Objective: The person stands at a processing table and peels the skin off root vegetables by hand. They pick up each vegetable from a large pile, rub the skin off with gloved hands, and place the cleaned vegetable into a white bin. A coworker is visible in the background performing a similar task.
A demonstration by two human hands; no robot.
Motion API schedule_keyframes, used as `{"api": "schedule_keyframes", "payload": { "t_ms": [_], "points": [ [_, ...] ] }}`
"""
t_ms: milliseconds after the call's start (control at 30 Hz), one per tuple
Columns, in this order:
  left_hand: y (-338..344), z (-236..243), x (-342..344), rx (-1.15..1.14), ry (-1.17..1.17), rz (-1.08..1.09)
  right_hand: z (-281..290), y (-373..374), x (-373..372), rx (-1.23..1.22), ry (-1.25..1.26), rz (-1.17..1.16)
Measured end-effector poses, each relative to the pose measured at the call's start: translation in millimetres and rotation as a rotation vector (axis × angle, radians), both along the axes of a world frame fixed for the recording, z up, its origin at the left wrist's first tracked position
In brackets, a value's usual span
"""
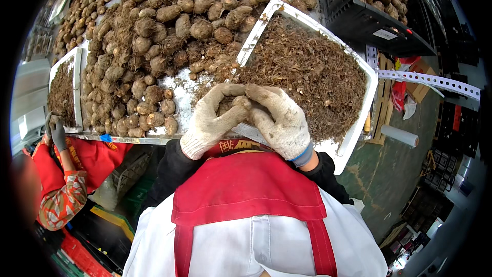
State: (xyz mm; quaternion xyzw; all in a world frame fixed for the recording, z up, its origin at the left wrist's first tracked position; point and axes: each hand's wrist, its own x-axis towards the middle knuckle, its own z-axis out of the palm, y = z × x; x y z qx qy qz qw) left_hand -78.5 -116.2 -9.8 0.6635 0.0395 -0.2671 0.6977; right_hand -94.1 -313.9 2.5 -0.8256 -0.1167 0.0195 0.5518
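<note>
Gloved left hand point(210, 120) and right hand point(279, 118) together clasp a brown, rough-skinned tuber point(241, 103) at the near table edge point(148, 138), over the corner of a white tray point(353, 133) of fibrous trimmings. A tuber pile point(164, 31) crowds the surface behind; open floor point(389, 174) lies right.

Small white rectangular label point(385, 34) stuck on the near wall of the black plastic crate point(359, 18), upper right. Flattened brown cardboard box point(419, 88) on the floor at right, beside a red bag point(398, 95). Dark stacked crates along the right rim, details too blurred to tell.
</note>
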Motion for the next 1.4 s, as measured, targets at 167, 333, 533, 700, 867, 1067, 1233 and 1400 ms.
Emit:
{"api": "schedule_keyframes", "payload": {
  "t_ms": [167,333,533,700,867,1067,1233,1400],
  "points": [
    [-5,-8,-10,-0.283,-0.039,0.094,-15,6,-6,0.125,-0.042,-0.03],
    [-6,-23,-15,-0.299,-0.136,0.094,-3,7,4,-0.108,-0.234,0.008],
    [-9,-9,-8,-0.311,0.031,0.125,-14,5,2,-0.188,-0.275,0.007],
    [-10,5,-4,-0.115,0.072,0.066,-7,-2,6,-0.266,-0.253,-0.002],
    [-5,13,1,-0.089,0.049,-0.023,-1,-11,12,-0.183,-0.12,0.071],
    [-2,17,3,0.012,-0.038,-0.082,1,-9,13,-0.187,-0.144,0.17],
    [1,12,3,-0.023,-0.04,-0.092,-10,-10,4,-0.176,-0.153,0.123],
    [13,-14,-5,-0.082,0.053,-0.051,-2,-6,1,-0.045,-0.027,0.076]
  ]
}}
